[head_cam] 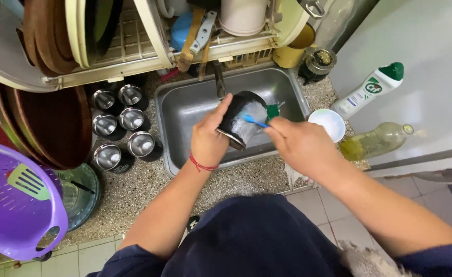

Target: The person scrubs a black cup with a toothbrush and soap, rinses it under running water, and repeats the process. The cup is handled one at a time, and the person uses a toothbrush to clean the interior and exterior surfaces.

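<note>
The left hand (208,138), a red thread band at its wrist, is closed around the side of a small black metal pot (241,119) and holds it tilted over the rectangular steel sink (185,110), its inside turned to the right and white with foam. The right hand (300,143) is closed on a brush with a thin blue handle (255,121), whose tip lies against the foamy inside of the pot; a green sponge (272,111) shows just beyond the fingers of that hand, touching the pot's rim. The pot sits between the two hands, above the near right part of the sink.

On the speckled stone table (144,187), left of the sink, stand six short steel cups (118,125) in two rows. Right of the sink are a small white round bowl (328,123), a white squeeze bottle with a green cap (372,88) lying on its side, and a clear bottle of yellowish liquid (377,141), also lying down. A cream plastic dish rack (149,36) hangs over the far side, and a purple plastic colander (15,202) fills the near left corner
</note>
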